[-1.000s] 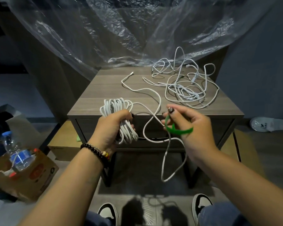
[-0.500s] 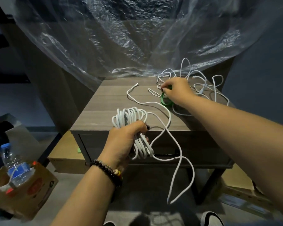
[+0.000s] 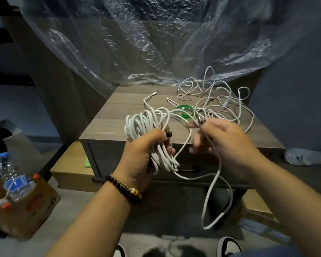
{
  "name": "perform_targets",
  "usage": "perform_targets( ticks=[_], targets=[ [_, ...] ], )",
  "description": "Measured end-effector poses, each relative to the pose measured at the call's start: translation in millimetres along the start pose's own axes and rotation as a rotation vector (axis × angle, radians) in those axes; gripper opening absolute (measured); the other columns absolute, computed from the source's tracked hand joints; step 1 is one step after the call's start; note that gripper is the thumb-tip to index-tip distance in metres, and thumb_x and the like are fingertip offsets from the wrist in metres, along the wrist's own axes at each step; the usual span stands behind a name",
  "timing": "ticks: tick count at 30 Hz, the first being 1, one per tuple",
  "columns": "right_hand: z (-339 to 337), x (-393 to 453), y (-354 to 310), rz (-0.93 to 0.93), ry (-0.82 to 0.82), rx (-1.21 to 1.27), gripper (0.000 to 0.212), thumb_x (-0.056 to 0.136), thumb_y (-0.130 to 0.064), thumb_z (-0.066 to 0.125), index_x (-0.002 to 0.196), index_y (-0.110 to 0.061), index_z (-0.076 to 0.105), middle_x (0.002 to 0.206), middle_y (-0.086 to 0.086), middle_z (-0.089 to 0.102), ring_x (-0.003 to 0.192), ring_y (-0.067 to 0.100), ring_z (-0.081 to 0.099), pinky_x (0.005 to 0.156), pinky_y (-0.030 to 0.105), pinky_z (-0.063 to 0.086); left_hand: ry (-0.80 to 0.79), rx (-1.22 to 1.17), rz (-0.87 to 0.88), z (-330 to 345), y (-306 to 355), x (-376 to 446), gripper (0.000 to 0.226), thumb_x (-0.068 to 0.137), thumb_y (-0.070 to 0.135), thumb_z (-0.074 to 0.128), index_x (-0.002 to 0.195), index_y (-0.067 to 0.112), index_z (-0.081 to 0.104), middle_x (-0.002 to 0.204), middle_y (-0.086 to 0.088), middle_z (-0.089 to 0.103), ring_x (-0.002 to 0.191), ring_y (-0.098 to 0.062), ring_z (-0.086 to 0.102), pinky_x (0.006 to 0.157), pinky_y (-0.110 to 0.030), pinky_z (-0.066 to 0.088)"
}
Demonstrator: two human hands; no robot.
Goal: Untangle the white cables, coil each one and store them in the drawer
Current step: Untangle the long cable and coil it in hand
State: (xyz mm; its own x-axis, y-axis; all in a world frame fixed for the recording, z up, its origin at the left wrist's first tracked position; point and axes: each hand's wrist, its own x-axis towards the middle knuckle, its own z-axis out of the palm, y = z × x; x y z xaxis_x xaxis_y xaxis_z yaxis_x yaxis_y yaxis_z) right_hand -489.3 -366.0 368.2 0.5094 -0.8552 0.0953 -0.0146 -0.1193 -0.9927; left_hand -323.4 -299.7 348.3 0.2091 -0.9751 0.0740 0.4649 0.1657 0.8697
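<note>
A dim room, with crinkled clear plastic sheeting point(image 3: 156, 43) draped over the wall and down behind a low wood-grain counter point(image 3: 119, 115). Its drawer point(image 3: 137, 156), below the front edge, is closed. To the left on the floor, a cardboard box point(image 3: 26, 206) holds a water bottle point(image 3: 13, 179).

On the counter's far right lies a loose tangle of white cables point(image 3: 217, 101), thin strands looping over each other, with a green band point(image 3: 185, 111) lying flat just beside it.

In front of the counter, the left hand point(image 3: 143, 153) grips a thick coil of white cable point(image 3: 146, 130), its fingers wrapped tight around the bundle's middle. From that coil a free tail point(image 3: 213, 191) sags down in a long loop towards the floor. The right hand point(image 3: 222, 141), blurred, holds this tail near its upper part, with the fingers curled around the strand.

The cable looks light, soft and springy, likely to unwind if the grip loosens. Holding the coil across its waist, where all the loops cross, seems safest; the tail is best guided by a light pinch so it slides through without kinking.
</note>
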Motion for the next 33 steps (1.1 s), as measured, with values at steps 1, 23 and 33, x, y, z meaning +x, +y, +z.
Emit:
perform_targets(
  ticks=[1,23,33],
  targets=[
    [-1,-11,3,0.044,-0.012,0.102,0.026,0.099,-0.015,0.044,0.109,-0.002,0.065,0.061,0.005,0.058,0.055,0.018,0.059,0.062,0.030,0.054,0.019,-0.007,0.006,-1,0,0,0.011,0.064,0.008,0.055,0.074,0.006,0.058,0.056,-0.004,0.052,0.047,-0.014,0.053,0.055,-0.027,0.051],
    [21,-37,30,-0.790,0.239,-1.020,0.031,0.091,-0.017,0.050,0.117,-0.013,0.067,0.079,0.000,0.059,0.059,0.022,0.056,0.046,0.034,0.049,0.035,0.115,-0.137,-5,-13,-7,0.041,0.067,0.034,0.074,0.097,0.007,0.070,0.079,-0.007,0.068,0.068,-0.017,0.066,0.059,-0.029,0.054],
    [38,-43,35,-0.729,0.172,-1.063,0.021,0.090,-0.019,0.049,0.087,-0.012,0.069,0.071,0.001,0.059,0.056,0.022,0.055,0.045,0.038,0.046,0.228,0.157,-0.050,-1,-19,-5,0.021,0.075,0.017,0.075,0.091,0.007,0.066,0.072,-0.008,0.063,0.065,-0.020,0.063,0.057,-0.029,0.053]
  ],
)
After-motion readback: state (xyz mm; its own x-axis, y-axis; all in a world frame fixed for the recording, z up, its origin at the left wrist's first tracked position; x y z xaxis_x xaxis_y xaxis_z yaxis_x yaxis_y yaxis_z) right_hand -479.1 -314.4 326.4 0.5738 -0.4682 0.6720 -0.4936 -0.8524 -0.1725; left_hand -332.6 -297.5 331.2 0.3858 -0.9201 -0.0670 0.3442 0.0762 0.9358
